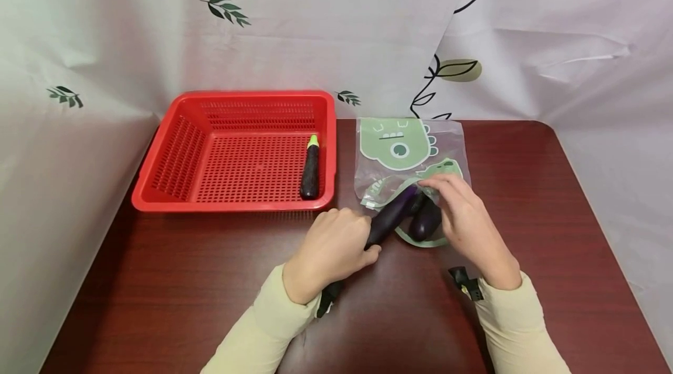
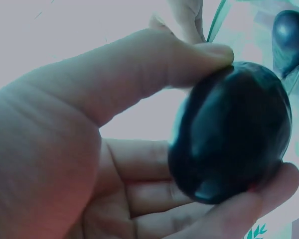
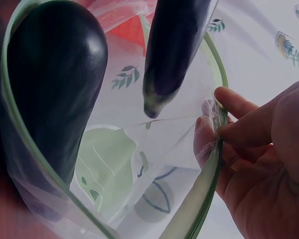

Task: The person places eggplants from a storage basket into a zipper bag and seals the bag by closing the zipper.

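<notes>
My left hand (image 1: pixel 331 248) grips a long dark purple eggplant (image 1: pixel 389 219) by its near end, thumb and fingers round it. In the right wrist view, the far end of that eggplant (image 3: pixel 172 55) points into the mouth of a clear zip bag (image 3: pixel 214 59) with green dinosaur prints. My right hand (image 1: pixel 468 222) pinches the bag's green rim between thumb and fingers, and the mouth gapes. Another eggplant (image 3: pixel 55 89) lies inside the bag, near the opposite rim.
A red plastic basket (image 1: pixel 231 207) stands on the left of the dark wooden table (image 1: pixel 210 280). Along its right wall lies a dark vegetable with a bright green tip (image 1: pixel 311 169). A white printed cloth (image 1: pixel 294 29) hangs behind the table.
</notes>
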### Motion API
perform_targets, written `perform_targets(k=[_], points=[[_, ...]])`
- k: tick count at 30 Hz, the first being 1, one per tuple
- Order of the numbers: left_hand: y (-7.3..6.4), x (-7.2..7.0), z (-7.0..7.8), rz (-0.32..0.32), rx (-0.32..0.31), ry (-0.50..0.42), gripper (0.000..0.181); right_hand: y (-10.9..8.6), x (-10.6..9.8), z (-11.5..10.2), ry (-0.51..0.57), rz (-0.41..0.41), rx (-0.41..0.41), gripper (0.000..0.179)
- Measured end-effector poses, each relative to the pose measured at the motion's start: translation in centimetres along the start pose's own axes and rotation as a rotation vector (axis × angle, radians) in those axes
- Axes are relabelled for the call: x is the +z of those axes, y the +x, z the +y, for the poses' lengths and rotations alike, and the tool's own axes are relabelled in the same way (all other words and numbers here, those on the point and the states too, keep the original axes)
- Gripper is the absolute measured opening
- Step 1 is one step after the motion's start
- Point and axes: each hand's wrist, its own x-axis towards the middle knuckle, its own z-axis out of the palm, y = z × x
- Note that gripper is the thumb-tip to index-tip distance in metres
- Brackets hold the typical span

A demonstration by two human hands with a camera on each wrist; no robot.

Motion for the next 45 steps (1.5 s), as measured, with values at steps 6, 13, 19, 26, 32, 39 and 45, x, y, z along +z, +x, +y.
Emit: perform_targets(k=[6,13,19,26,32,39,45], points=[[0.6,0.4,0.5,0.008,-0.017,0.017,0.036,0.0,0.1,0.0,0.001,-0.008,0.012,0.045],[1.2,1.0,1.4,0.044,-0.022,0.039,0.034,0.0,0.2,0.0,-0.003,-0.009,0.017,0.045],[1.7,1.9,2.1,0.131,-0.019,0.055,0.033,0.0,0.2,0.0,-0.008,-0.011,0.018,0.045],[2.4,3.1,3.2,0.229,-0.048,0.090,0.028,0.0,0.2,0.0,-0.003,-0.001,0.004,0.046],[3.0,3.9,4.0,0.252,-0.080,0.120,0.031,0.0,0.3,0.0,0.007,0.011,0.000,0.048],[3.5,4.6,4.3,0.294,-0.103,0.123,0.031,0.0,0.4,-0.1,0.008,0.014,-0.005,0.048],[3.9,5.3,4.8,0.328,-0.099,0.175,0.036,0.0,0.3,-0.3,0.003,0.001,0.010,0.048]])
